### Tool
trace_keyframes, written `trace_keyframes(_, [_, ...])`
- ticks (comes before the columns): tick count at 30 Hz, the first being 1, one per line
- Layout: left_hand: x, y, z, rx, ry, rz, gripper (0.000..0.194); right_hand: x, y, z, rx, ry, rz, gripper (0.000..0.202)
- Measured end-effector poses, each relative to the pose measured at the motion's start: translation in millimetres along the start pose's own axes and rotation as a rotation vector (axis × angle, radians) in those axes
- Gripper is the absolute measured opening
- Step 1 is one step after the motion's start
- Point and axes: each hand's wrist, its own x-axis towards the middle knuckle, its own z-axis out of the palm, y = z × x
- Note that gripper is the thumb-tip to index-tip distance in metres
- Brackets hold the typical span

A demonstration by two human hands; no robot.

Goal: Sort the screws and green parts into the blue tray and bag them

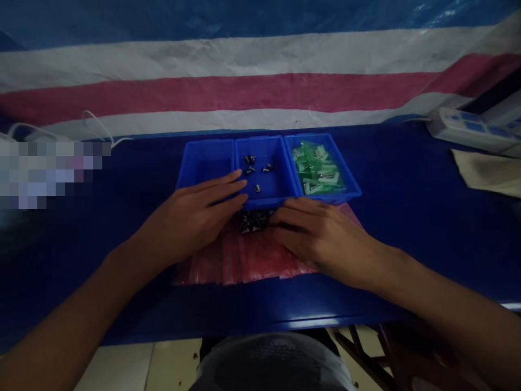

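My left hand (203,214) lies flat with its fingers stretched over the near rims of the left blue tray (207,160) and the middle blue tray (272,187). Several small screws (257,188) are scattered in that middle tray. Just in front of it, a pile of dark screws (252,221) rests on red plastic bags (260,258). My right hand (303,225) is at the pile's right side, fingers curled down together; what they hold, if anything, is hidden. The right blue tray (354,191) contains green bags with white and metal parts (319,171).
Behind the blue table (407,217) hangs a striped sheet (260,92). A power strip (468,127) and a beige cloth (488,171) are at the right. White cables (100,125) and a blurred-out area are at the left. The table's front edge is near my body.
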Motion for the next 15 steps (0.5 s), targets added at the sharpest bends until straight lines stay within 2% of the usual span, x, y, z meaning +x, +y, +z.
trace_keyframes(4, [-0.5, -0.3, 0.2, -0.011, -0.007, -0.018, 0.024, -1.4, -0.3, -3.9, 0.066, 0.109, 0.048, 0.027])
trace_keyframes(9, [1.3, -0.9, -1.2, 0.007, 0.009, 0.014, 0.022, 2.8, -3.8, -13.8, 0.547, 0.283, 0.289, 0.023])
trace_keyframes(12, [1.2, -1.6, -1.4, -0.019, 0.004, 0.008, 0.024, 7.0, -5.6, -17.2, 0.944, 0.277, 0.463, 0.010])
trace_keyframes(15, [0.7, -1.8, -0.9, -0.006, -0.010, 0.006, 0.027, 8.1, -3.6, -17.6, 1.328, 0.183, 0.607, 0.008])
